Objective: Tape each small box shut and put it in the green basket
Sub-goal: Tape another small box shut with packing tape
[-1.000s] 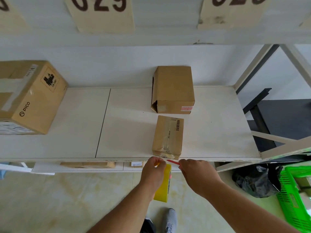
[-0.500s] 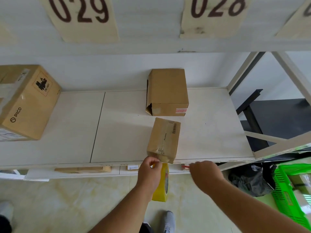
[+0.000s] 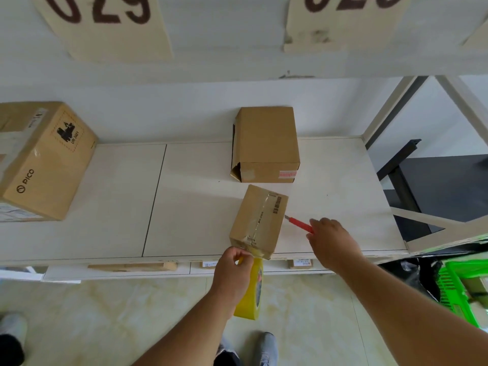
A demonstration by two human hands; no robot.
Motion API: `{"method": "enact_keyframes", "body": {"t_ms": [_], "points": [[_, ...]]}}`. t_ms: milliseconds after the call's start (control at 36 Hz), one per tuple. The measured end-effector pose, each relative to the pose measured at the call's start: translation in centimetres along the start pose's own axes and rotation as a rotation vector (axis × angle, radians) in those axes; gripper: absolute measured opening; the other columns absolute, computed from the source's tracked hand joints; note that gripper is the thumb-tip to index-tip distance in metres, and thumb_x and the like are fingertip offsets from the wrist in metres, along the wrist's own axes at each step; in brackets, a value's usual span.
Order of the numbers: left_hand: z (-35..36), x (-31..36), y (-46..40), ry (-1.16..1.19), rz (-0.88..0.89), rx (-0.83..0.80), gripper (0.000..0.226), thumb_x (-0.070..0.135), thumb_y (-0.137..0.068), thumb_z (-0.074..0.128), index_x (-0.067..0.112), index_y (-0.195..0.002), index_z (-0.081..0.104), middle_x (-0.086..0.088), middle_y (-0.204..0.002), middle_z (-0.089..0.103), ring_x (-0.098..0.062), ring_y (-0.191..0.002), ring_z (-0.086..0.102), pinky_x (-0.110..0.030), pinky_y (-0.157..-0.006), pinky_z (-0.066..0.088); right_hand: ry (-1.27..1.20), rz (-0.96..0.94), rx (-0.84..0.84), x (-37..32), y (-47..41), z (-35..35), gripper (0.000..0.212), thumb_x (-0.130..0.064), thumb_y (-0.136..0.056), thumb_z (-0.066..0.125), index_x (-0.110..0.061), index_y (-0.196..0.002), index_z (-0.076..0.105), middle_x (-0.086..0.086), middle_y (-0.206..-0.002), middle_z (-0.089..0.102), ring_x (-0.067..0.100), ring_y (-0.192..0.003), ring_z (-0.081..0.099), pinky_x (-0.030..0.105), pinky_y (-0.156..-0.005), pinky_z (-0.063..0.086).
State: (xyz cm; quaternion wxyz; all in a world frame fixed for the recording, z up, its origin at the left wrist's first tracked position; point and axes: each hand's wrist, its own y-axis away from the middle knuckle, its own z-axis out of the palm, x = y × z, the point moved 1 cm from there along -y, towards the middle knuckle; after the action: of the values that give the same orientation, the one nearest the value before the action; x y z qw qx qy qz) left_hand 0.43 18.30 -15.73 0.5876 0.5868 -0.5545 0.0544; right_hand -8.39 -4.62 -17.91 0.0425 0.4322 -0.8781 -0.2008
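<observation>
Small brown cardboard box (image 3: 260, 222) lying at white shelf (image 3: 184, 207) front edge, long axis slanting away. Left hand (image 3: 232, 270), nearer, pinching yellow tape roll (image 3: 250, 291) below box's near end. Right hand (image 3: 331, 241) gripping red-handled cutter (image 3: 299, 224), blade pointing at box's right side.

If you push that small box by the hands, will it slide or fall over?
The small box would probably slide: it lies flat and low on the smooth white shelf. It looks light, since its near end overhangs the edge without tipping. Pushed further forward, it might drop off.
</observation>
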Motion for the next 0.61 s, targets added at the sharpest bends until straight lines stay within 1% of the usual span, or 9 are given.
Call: {"method": "enact_keyframes", "body": {"t_ms": [83, 167, 222, 278, 333, 389, 472, 528, 611], "points": [[0.2, -0.2, 0.0, -0.001, 0.013, -0.021, 0.011, 0.023, -0.101, 0.052, 0.018, -0.104, 0.061, -0.001, -0.101, 0.064, 0.011, -0.052, 0.061, -0.009, -0.042, 0.043, -0.084, -0.036, 0.073, -1.4, 0.5, -0.1, 0.055, -0.03, -0.105, 0.044, -0.018, -0.157, 0.032, 0.002, -0.154, 0.045, 0.026, -0.138, 0.041, 0.04, -0.115, 0.036], [0.3, -0.4, 0.0, 0.006, 0.018, -0.017, 0.012, 0.02, -0.102, 0.051, 0.014, -0.107, 0.061, 0.001, -0.1, 0.061, 0.014, -0.053, 0.06, -0.005, -0.041, 0.04, -0.254, -0.286, 0.284, -4.8, 2.3, -0.9, 0.06, -0.046, -0.102, 0.04, -0.019, -0.155, 0.04, 0.001, -0.157, 0.046, 0.024, -0.144, 0.04, 0.041, -0.121, 0.031], [0.3, -0.6, 0.0, -0.026, 0.03, 0.008, 0.012, 0.018, -0.1, 0.054, 0.013, -0.104, 0.064, 0.004, -0.101, 0.063, 0.008, -0.065, 0.065, -0.004, -0.048, 0.04, -0.207, -0.469, 0.227, -7.3, 3.2, -0.9, 0.069, -0.063, -0.099, 0.034, -0.025, -0.156, 0.038, -0.004, -0.161, 0.041, 0.019, -0.15, 0.033, 0.041, -0.125, 0.025], [0.1, -0.6, 0.1, -0.044, 0.031, 0.016, 0.01, 0.016, -0.098, 0.057, 0.013, -0.101, 0.067, 0.006, -0.099, 0.067, 0.004, -0.074, 0.067, -0.005, -0.051, 0.041, -0.098, -0.539, 0.174, -9.0, 3.1, -0.1, 0.074, -0.072, -0.099, 0.025, -0.026, -0.156, 0.039, -0.005, -0.163, 0.037, 0.018, -0.153, 0.029, 0.04, -0.126, 0.015], [0.0, -0.6, 0.3, -0.063, 0.034, 0.006, 0.012, 0.012, -0.098, 0.056, 0.01, -0.103, 0.066, 0.004, -0.096, 0.065, 0.014, -0.062, 0.062, -0.004, -0.05, 0.041, 0.012, -0.532, 0.206, -9.7, 2.4, 0.6, 0.073, -0.071, -0.099, 0.026, -0.024, -0.149, 0.052, -0.002, -0.157, 0.047, 0.02, -0.148, 0.04, 0.044, -0.122, 0.025], [-0.3, -0.7, 0.0, -0.092, 0.046, 0.013, 0.011, 0.014, -0.099, 0.055, 0.011, -0.104, 0.064, 0.001, -0.095, 0.063, 0.018, -0.057, 0.058, -0.003, -0.05, 0.04, 0.096, -0.527, 0.256, -10.0, 1.7, 0.9, 0.066, -0.068, -0.093, 0.047, -0.025, -0.14, 0.062, -0.001, -0.149, 0.057, 0.02, -0.14, 0.051, 0.045, -0.116, 0.036], [-0.8, -0.4, -0.4, -0.179, 0.064, 0.014, 0.008, 0.019, -0.098, 0.054, 0.019, -0.103, 0.061, 0.004, -0.095, 0.062, 0.005, -0.071, 0.062, -0.01, -0.059, 0.041, 0.109, -0.546, 0.347, -10.2, 1.2, 0.9, 0.073, -0.069, -0.074, 0.075, -0.022, -0.13, 0.071, 0.001, -0.139, 0.065, 0.024, -0.129, 0.061, 0.041, -0.11, 0.037], [-1.1, -0.6, -0.8, -0.236, 0.066, -0.002, 0.008, 0.02, -0.097, 0.055, 0.022, -0.104, 0.06, 0.004, -0.1, 0.062, -0.01, -0.089, 0.058, -0.024, -0.073, 0.041, 0.097, -0.532, 0.346, -10.4, 1.2, 0.9, 0.077, -0.067, -0.067, 0.081, -0.02, -0.126, 0.072, 0.003, -0.135, 0.067, 0.026, -0.125, 0.063, 0.043, -0.107, 0.047], [-1.6, -1.1, -1.1, -0.301, 0.047, -0.02, 0.008, 0.019, -0.095, 0.056, 0.019, -0.102, 0.06, 0.007, -0.1, 0.061, -0.013, -0.09, 0.056, -0.024, -0.074, 0.039, 0.098, -0.462, 0.337, -11.2, 1.3, 1.3, 0.072, -0.057, -0.064, 0.089, -0.019, -0.123, 0.071, 0.004, -0.133, 0.067, 0.027, -0.123, 0.062, 0.044, -0.108, 0.047]]}}
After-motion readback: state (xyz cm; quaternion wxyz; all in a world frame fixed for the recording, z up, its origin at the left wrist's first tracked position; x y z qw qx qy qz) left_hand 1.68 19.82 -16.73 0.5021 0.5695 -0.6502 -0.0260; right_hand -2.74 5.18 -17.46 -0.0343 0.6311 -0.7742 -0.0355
